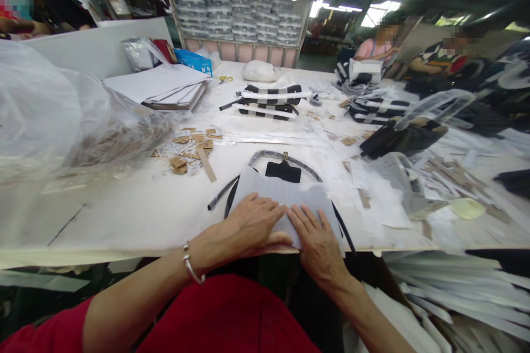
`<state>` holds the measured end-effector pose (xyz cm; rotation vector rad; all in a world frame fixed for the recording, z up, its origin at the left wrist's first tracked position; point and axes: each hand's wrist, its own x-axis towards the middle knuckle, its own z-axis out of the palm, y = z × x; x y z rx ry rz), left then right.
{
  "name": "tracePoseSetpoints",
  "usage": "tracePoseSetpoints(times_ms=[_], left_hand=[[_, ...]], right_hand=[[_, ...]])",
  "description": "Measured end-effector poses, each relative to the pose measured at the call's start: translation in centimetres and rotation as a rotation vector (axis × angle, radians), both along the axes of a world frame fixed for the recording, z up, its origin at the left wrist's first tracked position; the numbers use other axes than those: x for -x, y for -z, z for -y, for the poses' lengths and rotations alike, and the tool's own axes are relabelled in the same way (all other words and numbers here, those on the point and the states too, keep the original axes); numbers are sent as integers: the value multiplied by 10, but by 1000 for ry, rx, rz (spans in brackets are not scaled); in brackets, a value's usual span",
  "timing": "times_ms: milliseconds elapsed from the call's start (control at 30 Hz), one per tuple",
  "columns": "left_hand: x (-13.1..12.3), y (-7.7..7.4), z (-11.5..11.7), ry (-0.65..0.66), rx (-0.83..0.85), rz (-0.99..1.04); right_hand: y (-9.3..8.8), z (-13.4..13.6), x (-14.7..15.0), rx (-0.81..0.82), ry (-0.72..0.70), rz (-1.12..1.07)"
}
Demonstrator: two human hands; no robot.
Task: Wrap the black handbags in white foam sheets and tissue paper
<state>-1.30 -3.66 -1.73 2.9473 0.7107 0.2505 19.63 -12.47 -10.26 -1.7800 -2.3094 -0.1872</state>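
Observation:
A pale grey sheet (253, 183) covers what looks like a black bag at the table's front edge. My left hand (250, 226) rests on the sheet with its fingers stretched out to the right. Beside it my right hand (317, 240) lies on the sheet too, fingers spread; the fingertips of both hands nearly meet in the middle. Beyond the sheet arches a handle (304, 164) in clear wrapping, with a black tag (284, 172) inside the arch. A dark strap (223, 193) sticks out at the left. Most of the bag is hidden.
Brown paper tags (180, 162) lie scattered at left, near large plastic bags (41, 105). Wrapped black bags (269, 112) stand farther back. A white tape dispenser (403, 182) and a dark bag (403, 138) are at right. Co-workers sit beyond the table.

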Motion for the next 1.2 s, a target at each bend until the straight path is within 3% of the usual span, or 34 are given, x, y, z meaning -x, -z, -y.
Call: tracePoseSetpoints(times_ms=[100, 167, 233, 333, 400, 467, 533, 633, 700, 767, 833, 900, 967, 1100, 1200], left_hand=[[-14, -24, -10, 0, -7, 39], [-20, -23, -15, -44, -49, 61], [-23, -2, -16, -89, -97, 67], [-19, 47, -13, -111, -143, 38], [-15, 73, -10, -157, -147, 32], [-12, 84, -8, -171, -142, 27], [-11, 84, -7, -165, -131, 27], [-10, 77, -6, -167, -116, 48], [-10, 75, -6, -170, -114, 61], [-10, 76, -5, -163, -123, 64], [-11, 78, -6, -145, -129, 60], [-11, 78, -7, -134, -119, 57], [-11, 78, -8, -135, -100, 62], [-12, 78, -8, -158, -73, 81], [-12, 79, -8, -152, -61, 76]], right_hand=[[1, 0, 0, -10, -7, 10], [3, 0, 1, -8, -8, 10], [5, 1, 3, -3, -8, 0], [4, 2, 3, 17, -7, -19], [-6, 0, -1, 89, -33, -40], [-25, -5, -10, 220, -101, -92], [-47, -14, -19, 306, -128, -178], [-62, -31, -24, 180, -43, -254], [-49, -37, -20, 40, -19, -211], [-25, -38, -15, -21, -44, -130], [-3, -35, -12, -15, -43, -85], [4, -34, -15, 44, -35, -111], [-8, -40, -22, 161, -32, -209], [-50, -75, -31, 431, 70, -477], [-63, -113, -27, 430, 194, -456]])
